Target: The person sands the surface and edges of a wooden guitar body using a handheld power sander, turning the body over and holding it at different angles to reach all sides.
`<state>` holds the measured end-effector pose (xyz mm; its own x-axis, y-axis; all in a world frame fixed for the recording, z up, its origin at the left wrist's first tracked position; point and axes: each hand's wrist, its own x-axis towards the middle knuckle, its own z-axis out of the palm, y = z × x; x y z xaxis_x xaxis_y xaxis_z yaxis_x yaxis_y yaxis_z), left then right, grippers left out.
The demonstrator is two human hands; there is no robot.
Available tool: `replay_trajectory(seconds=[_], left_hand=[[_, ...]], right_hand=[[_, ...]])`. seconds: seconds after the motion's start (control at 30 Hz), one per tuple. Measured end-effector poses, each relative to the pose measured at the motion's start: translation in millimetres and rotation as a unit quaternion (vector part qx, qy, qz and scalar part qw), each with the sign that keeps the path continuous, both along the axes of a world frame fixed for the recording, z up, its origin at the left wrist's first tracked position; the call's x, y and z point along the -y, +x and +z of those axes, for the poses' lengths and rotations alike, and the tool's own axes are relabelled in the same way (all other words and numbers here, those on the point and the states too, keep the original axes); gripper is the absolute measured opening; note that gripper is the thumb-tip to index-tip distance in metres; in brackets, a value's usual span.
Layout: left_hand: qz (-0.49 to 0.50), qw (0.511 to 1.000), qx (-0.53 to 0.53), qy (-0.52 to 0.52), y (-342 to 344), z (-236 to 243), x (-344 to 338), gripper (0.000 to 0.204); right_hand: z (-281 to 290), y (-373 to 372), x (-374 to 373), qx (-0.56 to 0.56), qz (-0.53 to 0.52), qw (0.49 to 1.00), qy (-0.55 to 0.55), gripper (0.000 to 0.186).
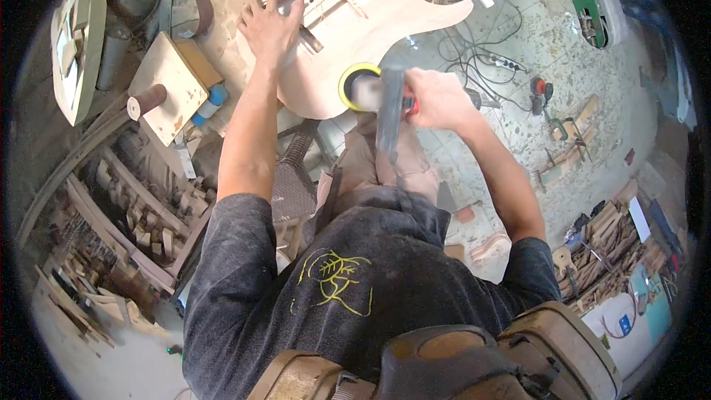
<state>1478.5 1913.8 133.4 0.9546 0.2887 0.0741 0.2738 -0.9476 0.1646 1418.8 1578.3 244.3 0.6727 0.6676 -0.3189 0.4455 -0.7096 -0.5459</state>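
Observation:
A pale wooden electric guitar body (392,15) with routed cavities lies at the top centre, its rounded end toward me. My left hand (272,31) rests on it with fingers spread, the fingertips by the cavity at its far left. In my right hand (443,100) is a grey power sander (390,115) with red parts, its fingers wrapped round it. The sander's round pad (345,89), rimmed in yellow, is at the near right edge of the body. Whether the pad touches the wood, I cannot tell. Motion blurs part of the tool.
Left of the body stands a wooden block with a spindle (147,101), beside a blue bottle (210,104). Black cables and a power strip (503,61) lie on the dusty floor to the right, near clamps (566,133). Wood scraps (159,226) fill a rack at lower left.

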Motion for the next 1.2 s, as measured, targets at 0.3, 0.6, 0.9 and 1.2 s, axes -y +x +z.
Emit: replay_trajectory(seconds=[0.3,0.6,0.9,1.2], left_hand=[[-0.002,0.999,0.031,-0.032,0,1,1,0.072],[-0.005,0.999,0.037,-0.039,-3,2,-2,0.070],[-0.003,0.999,0.020,-0.045,-1,6,2,0.071],[0.002,0.999,0.001,-0.037,-3,9,3,0.071]], right_hand=[[0,0,-4,0.000,0.020,1.000,-0.002,0.038],[14,24,14,0.054,-0.239,0.968,-0.057,0.043],[6,-5,-4,0.002,-0.145,0.989,0.005,0.042],[20,20,35,0.052,-0.326,0.939,-0.094,0.046]])
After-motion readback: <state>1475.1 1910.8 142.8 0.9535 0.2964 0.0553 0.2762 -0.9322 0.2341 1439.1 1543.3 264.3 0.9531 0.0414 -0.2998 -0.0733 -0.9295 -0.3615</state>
